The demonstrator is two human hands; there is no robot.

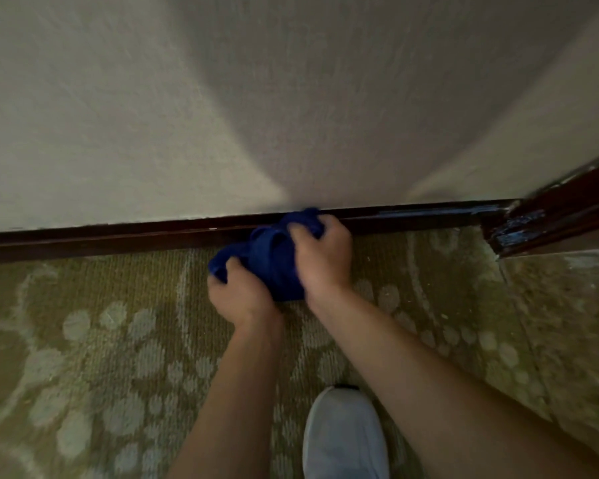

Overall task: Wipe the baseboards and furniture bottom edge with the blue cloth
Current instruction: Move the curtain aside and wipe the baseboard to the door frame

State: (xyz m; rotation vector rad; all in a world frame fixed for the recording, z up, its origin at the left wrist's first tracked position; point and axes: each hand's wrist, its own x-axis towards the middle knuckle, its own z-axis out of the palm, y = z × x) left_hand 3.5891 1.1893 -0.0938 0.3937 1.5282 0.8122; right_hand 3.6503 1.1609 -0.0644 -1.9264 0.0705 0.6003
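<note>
**Blue cloth bunched against the baseboard**

The blue cloth (270, 261) sits crumpled low at the wall, its top edge touching the dark wooden baseboard (118, 236); the right hand (320, 254) grips its upper part, fingers curled into the folds against the board; the left hand (237, 292) clutches the lower left corner, just above the patterned carpet (101, 340); both forearms reach forward and down; a textured pale wall (153, 115) rises above; a dark wood frame (547, 223) with scuffed paint stands at right; a white shoe (344, 433) shows below; no writing is legible.
</note>
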